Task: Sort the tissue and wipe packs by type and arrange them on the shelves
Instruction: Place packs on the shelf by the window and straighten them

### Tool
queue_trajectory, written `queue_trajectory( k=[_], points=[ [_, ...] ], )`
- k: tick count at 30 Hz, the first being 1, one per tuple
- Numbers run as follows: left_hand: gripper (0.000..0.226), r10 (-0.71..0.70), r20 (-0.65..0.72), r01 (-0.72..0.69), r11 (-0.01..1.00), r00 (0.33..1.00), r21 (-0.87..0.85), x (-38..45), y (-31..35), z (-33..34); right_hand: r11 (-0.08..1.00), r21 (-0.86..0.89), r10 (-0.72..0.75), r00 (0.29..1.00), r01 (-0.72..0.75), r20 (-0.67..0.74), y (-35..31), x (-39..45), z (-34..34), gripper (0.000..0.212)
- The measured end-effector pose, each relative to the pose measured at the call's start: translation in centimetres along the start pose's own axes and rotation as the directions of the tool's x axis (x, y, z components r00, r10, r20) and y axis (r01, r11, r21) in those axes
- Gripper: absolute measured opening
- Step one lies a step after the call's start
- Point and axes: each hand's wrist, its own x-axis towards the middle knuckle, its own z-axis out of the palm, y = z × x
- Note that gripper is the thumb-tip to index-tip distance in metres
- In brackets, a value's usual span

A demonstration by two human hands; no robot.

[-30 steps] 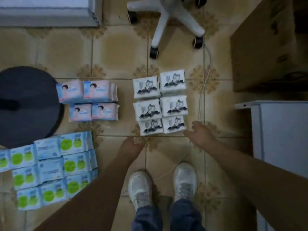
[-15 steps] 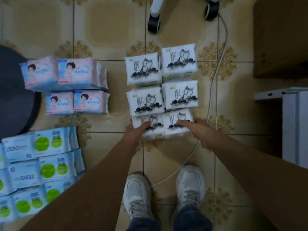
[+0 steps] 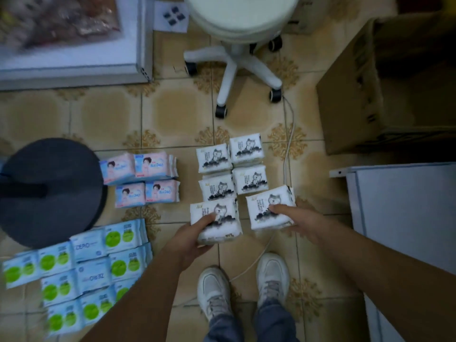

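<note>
Three sorts of packs lie grouped on the tiled floor. My left hand (image 3: 190,239) grips a stack of white cat-print tissue packs (image 3: 223,220), lifted off the floor. My right hand (image 3: 299,222) holds another white cat-print stack (image 3: 265,206), tilted, its thumb on top. Several more white cat-print packs (image 3: 232,166) stay on the floor just beyond. Pink baby-print packs (image 3: 143,178) lie to the left. Blue and green wipe packs (image 3: 81,265) lie at the lower left.
A white wheeled stool (image 3: 237,28) stands ahead. A dark round base (image 3: 49,191) sits at the left, a cardboard box (image 3: 385,90) at the right, a white cabinet (image 3: 407,218) beside it. A white cable (image 3: 287,154) runs along the floor past my shoes (image 3: 244,290).
Both hands reached the nearest white cat-print packs, took hold of one stack each and lifted them off the floor toward me. The camera tilted up, bringing the stool seat into view.
</note>
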Motion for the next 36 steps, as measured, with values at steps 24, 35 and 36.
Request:
queue_trajectory(
  k=[24,35,36],
  points=[
    [0.076,0.57,0.81,-0.926,0.364,0.136,-0.101,-82.6,30.3,22.1,0.286,-0.044,-0.665,0.166,0.957,-0.728,-19.5,-87.0,-13.1,0.07],
    [0.051,0.22,0.971,-0.925,0.342,-0.095,-0.168,-95.8,13.1,44.1,0.248,-0.154,-0.348,-0.06,0.957,-0.936,0.1,-101.6,-26.4,0.067],
    [0.052,0.184,0.977,-0.929,0.332,-0.109,-0.166,-96.4,11.1,45.8,0.252,-0.153,-0.326,-0.065,0.956,-0.943,2.1,-102.1,-27.8,0.07]
  ],
)
